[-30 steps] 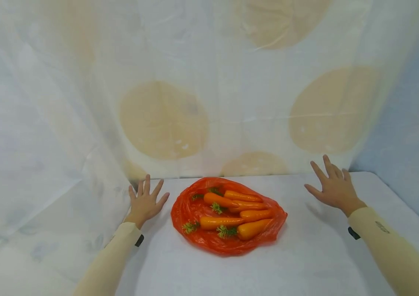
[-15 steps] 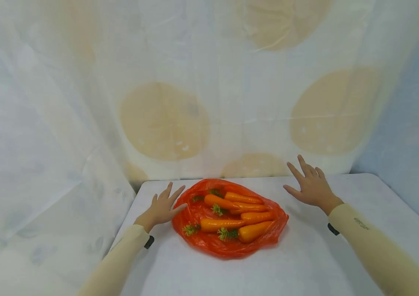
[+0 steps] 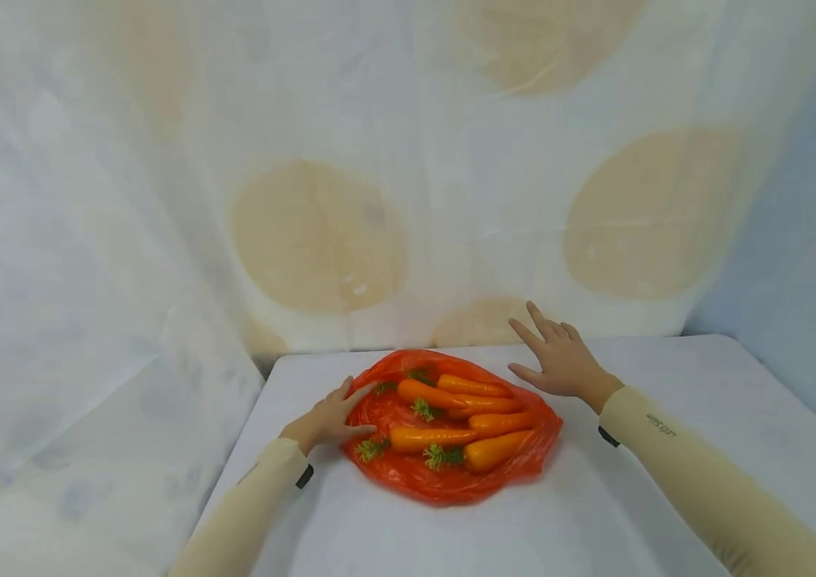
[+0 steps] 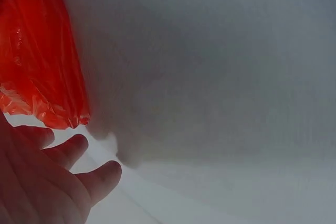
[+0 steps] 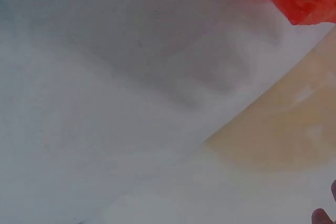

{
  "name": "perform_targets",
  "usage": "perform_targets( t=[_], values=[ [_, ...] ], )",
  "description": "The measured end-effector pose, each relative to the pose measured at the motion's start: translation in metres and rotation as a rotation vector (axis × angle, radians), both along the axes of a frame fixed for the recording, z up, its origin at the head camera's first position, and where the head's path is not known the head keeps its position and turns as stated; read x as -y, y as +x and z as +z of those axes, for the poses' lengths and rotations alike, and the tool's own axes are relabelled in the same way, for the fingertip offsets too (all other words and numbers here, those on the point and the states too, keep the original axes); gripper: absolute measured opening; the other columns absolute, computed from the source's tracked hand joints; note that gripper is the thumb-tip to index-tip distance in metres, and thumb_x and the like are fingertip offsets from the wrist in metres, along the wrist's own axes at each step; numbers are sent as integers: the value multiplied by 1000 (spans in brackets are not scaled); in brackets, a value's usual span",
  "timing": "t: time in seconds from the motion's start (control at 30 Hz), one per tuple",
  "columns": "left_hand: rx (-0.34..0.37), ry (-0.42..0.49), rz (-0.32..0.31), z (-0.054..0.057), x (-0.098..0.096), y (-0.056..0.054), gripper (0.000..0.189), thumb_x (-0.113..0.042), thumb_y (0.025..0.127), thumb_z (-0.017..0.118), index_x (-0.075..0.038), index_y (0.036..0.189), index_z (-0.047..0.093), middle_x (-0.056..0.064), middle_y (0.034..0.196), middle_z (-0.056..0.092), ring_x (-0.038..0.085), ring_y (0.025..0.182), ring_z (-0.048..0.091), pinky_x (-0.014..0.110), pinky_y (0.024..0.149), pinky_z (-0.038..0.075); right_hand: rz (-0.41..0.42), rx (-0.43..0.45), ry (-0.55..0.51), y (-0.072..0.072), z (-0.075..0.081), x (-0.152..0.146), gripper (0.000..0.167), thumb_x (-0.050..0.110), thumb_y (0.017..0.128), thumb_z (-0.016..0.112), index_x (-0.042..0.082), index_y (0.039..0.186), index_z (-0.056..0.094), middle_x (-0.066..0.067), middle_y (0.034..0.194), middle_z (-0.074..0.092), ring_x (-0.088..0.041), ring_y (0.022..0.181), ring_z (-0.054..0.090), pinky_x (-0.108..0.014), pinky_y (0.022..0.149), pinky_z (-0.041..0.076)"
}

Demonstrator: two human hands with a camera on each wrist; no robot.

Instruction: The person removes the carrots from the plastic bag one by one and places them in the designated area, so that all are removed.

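Observation:
A red plastic bag (image 3: 444, 490) lies on the table with several orange carrots (image 3: 431, 437) on it, their green tops (image 3: 372, 449) toward the left. My left hand (image 3: 329, 418) is at the bag's left edge, fingers spread and reaching over its rim; whether they touch it I cannot tell. The left wrist view shows that hand (image 4: 47, 177) with extended fingers close beside the red plastic. Above the bag's back right side hovers my right hand (image 3: 559, 359), fingers spread, holding nothing. Only fingertips (image 5: 321, 216) of it show in the right wrist view.
The white table (image 3: 668, 449) ends at a hanging pale curtain (image 3: 451, 200) with large tan circles. White cloth (image 3: 76, 361) hangs along the left side and a bluish cloth (image 3: 805, 264) along the right.
Both hands have moved inward toward the bag, the left one rightward to its edge, the right one leftward over the table. The bag and carrots stay in place.

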State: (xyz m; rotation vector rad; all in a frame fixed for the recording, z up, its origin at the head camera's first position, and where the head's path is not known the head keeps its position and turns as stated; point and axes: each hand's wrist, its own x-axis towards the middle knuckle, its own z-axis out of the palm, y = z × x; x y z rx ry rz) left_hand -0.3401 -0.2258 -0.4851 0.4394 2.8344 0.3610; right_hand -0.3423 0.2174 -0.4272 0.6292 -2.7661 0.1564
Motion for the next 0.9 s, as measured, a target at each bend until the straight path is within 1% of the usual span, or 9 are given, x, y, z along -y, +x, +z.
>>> perform_targets(
  t=[0.07, 0.2, 0.3, 0.43, 0.57, 0.63, 0.7, 0.77, 0.9],
  values=[
    [22, -15, 3, -5, 0, 2, 90, -68, 82, 64, -41, 156, 21, 15, 166, 9, 43, 148, 22, 67, 113, 26, 23, 5, 8, 1, -4, 6, 83, 58, 92, 56, 20, 158, 22, -20, 165, 9, -46, 139, 38, -69, 112, 25],
    [31, -43, -3, -13, 1, 5, 92, -73, 82, 60, -38, 157, 20, 17, 165, 11, 42, 149, 19, 64, 118, 19, 54, 12, 9, 3, -10, 14, 84, 58, 92, 56, 21, 158, 22, -18, 166, 7, -44, 141, 35, -68, 113, 25],
    [8, -43, 0, -15, 1, 4, 91, -73, 82, 59, -36, 156, 24, 18, 164, 15, 42, 149, 20, 63, 118, 18, 72, 12, -6, 3, -10, 19, 83, 58, 92, 56, 22, 158, 22, -16, 167, 5, -45, 142, 35, -67, 113, 24],
    [7, -58, 12, -15, 1, 2, 91, -75, 81, 58, -36, 156, 25, 16, 164, 18, 41, 149, 20, 62, 119, 18, 85, 19, -2, -1, -12, 26, 82, 59, 93, 55, 23, 158, 22, -15, 167, 3, -45, 141, 36, -66, 114, 24],
    [28, -56, 24, -13, 1, 0, 91, -74, 81, 60, -35, 156, 26, 15, 164, 18, 40, 149, 19, 63, 119, 18, 96, 14, -2, -2, -15, 32, 81, 59, 93, 55, 21, 158, 24, -16, 167, 6, -45, 140, 38, -66, 113, 26],
    [33, -45, 29, -11, 1, 0, 91, -72, 81, 62, -33, 156, 27, 16, 164, 19, 40, 148, 19, 63, 118, 18, 109, 7, -8, -2, -17, 35, 81, 58, 93, 55, 20, 158, 25, -17, 166, 8, -46, 138, 41, -66, 112, 28],
    [39, -54, 29, -9, 0, 0, 91, -71, 82, 62, -33, 156, 27, 16, 164, 18, 40, 149, 19, 64, 119, 17, 120, 6, -17, -2, -19, 38, 80, 58, 93, 56, 21, 158, 25, -17, 166, 9, -45, 137, 42, -65, 111, 29],
    [33, -56, 28, -8, -1, 0, 90, -70, 82, 63, -31, 156, 28, 16, 163, 19, 41, 148, 20, 64, 118, 17, 130, 0, -20, -3, -22, 41, 80, 58, 94, 55, 20, 158, 25, -17, 166, 9, -45, 136, 44, -65, 111, 30],
    [34, -56, 31, -6, -5, 2, 89, -68, 83, 63, -31, 156, 28, 16, 163, 20, 41, 148, 20, 64, 118, 18, 137, 25, -16, -3, -23, 46, 80, 58, 95, 54, 22, 158, 23, -16, 167, 6, -45, 138, 41, -65, 112, 29]
  ],
)
